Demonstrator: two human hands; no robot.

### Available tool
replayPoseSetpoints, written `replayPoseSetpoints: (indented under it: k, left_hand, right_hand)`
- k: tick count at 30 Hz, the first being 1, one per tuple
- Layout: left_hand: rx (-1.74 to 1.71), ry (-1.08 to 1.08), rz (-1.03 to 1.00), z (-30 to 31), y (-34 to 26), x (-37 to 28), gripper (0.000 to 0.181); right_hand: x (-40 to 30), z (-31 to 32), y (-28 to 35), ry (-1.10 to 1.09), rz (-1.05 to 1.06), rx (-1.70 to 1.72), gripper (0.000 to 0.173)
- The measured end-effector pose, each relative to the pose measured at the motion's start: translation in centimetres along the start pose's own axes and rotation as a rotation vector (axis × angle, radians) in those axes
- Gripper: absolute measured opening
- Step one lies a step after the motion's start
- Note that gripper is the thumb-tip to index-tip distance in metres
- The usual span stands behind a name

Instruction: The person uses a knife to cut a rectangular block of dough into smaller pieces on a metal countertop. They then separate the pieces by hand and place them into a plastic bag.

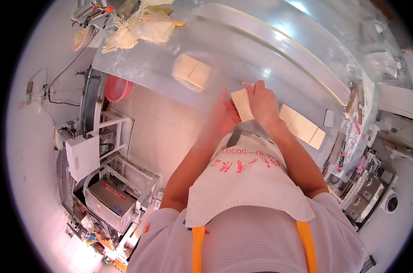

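A stack of thin, square, pale yellow dough wrappers [241,104] is between my hands, over the near edge of the metal-topped table [141,68]. My right hand [263,102] grips its right side, fingers bent over the top corner. On the left edge, the fingers of my left hand [224,114] reach partly behind the stack, with the thumb pointing up. To the right of my right wrist lies a row of several wrapper stacks [301,125], side by side. Two more stacks [193,71] sit to the left on a clear, rounded plastic sheet.
A long translucent strip [278,44] crosses the table's far side. Dough scraps and plastic wrap [148,29] are heaped at far left. A white flat object [328,118] lies right of the row. A pink basin [118,88] and a metal machine [114,194] stand left.
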State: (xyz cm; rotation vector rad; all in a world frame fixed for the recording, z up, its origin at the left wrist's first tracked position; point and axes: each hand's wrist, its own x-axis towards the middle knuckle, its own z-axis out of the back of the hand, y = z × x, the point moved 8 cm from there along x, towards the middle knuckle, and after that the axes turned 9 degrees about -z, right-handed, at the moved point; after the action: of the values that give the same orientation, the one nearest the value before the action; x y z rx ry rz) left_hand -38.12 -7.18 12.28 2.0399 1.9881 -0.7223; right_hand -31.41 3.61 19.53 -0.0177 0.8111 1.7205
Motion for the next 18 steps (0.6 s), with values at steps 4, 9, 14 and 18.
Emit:
replayPoseSetpoints:
  k: [4, 9, 14, 18]
  left_hand:
    - [0.618, -0.211, -0.307, 0.8, -1.9, -0.3, 0.075]
    - [0.702, -0.313, -0.5, -6.2, -5.8, -3.6, 0.058]
    - [1.117, -0.126, -0.583, -5.5, -8.8, -2.6, 0.046]
    - [1.489, -0.181, -0.514, -9.7, -9.8, -2.5, 0.04]
  right_hand:
    - [0.1, -0.8, 0.0, 0.0, 0.027, 0.042, 0.047]
    - [-1.5, 3.0, 0.9, 0.21, 0.054, 0.595, 0.045]
    - [0.0, 3.8, -2.9, 0.223, -0.028, 0.846, 0.041]
    - [0.3, 6.2, -4.3, 0.158, 0.001, 0.842, 0.038]
